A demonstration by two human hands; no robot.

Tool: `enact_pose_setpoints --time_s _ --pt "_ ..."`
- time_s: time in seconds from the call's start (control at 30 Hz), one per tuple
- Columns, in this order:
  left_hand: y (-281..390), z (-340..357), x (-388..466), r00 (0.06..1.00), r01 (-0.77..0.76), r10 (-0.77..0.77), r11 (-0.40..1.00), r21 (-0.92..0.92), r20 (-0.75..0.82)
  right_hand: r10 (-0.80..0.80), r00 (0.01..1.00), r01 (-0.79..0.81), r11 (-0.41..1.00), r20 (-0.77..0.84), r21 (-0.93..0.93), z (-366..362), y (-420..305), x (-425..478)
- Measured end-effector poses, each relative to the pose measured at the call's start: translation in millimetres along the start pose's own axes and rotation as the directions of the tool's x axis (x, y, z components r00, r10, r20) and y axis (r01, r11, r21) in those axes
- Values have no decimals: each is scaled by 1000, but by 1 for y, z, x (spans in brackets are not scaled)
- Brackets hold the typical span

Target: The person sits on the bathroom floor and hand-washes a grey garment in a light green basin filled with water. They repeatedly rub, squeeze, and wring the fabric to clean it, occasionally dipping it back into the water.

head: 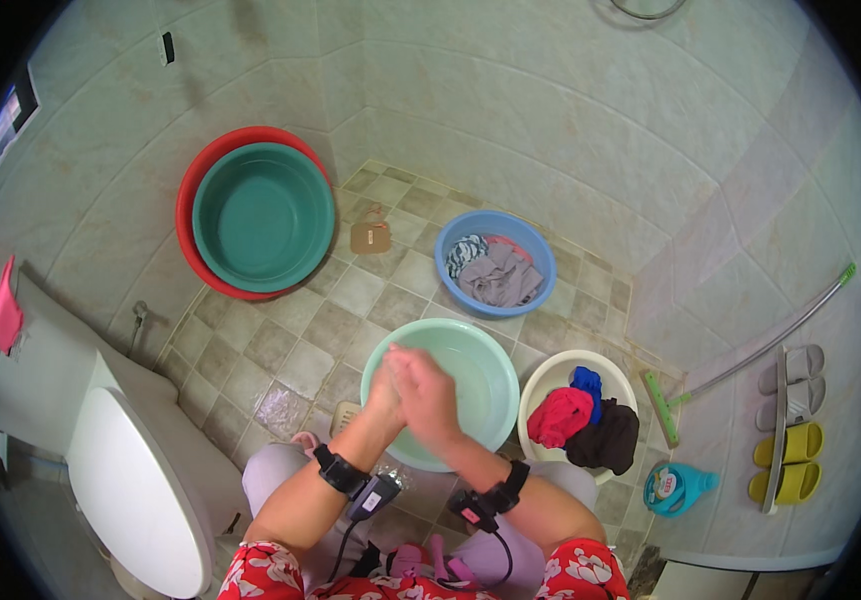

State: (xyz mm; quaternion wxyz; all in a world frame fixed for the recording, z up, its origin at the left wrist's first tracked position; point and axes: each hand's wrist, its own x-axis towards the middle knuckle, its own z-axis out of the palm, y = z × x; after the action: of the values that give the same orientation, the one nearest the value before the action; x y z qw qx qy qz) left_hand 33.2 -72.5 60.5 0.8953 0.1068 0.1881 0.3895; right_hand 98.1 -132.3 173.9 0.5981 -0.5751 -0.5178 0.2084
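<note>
My left hand [384, 390] and my right hand [424, 394] are pressed together above the left part of a pale green basin [494, 360] of water. Whether anything lies between the palms is hidden. Right of this basin, a cream basin [539, 371] holds a red cloth [559, 416], a blue cloth [586, 386] and a dark brown cloth [604, 439]. Farther off, grey cloth [501, 276], patterned cloth [465, 255] and a reddish piece lie in a blue basin [468, 304].
A green basin [264, 217] sits in a red one [188, 251] at the wall. The toilet [137, 487] stands left. At right are a detergent bottle [674, 487], a green floor squeegee [659, 409] and slippers [787, 461] on a wall rack. Wet floor tiles [284, 405] shine left of the basin.
</note>
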Motion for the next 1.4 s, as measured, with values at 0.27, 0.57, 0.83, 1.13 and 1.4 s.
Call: enact_pose_setpoints --time_s 0.27,0.57,0.83,1.13,1.4 --pt "-2 99 -35 932 327 -269 915 238 -244 290 955 -288 957 -57 33 -42 38 30" --pt "14 82 -27 965 66 28 935 348 -260 322 915 -326 945 244 -28 -62 -6 29" --pt "19 98 -35 977 76 -14 956 284 -213 352 874 -449 849 336 278 -85 14 41" --pt "28 98 -43 962 154 -92 960 233 -257 318 691 -718 405 649 566 -100 -17 47" --pt "37 105 -56 982 185 -187 958 219 -12 482 824 -539 829 296 150 -92 4 47"
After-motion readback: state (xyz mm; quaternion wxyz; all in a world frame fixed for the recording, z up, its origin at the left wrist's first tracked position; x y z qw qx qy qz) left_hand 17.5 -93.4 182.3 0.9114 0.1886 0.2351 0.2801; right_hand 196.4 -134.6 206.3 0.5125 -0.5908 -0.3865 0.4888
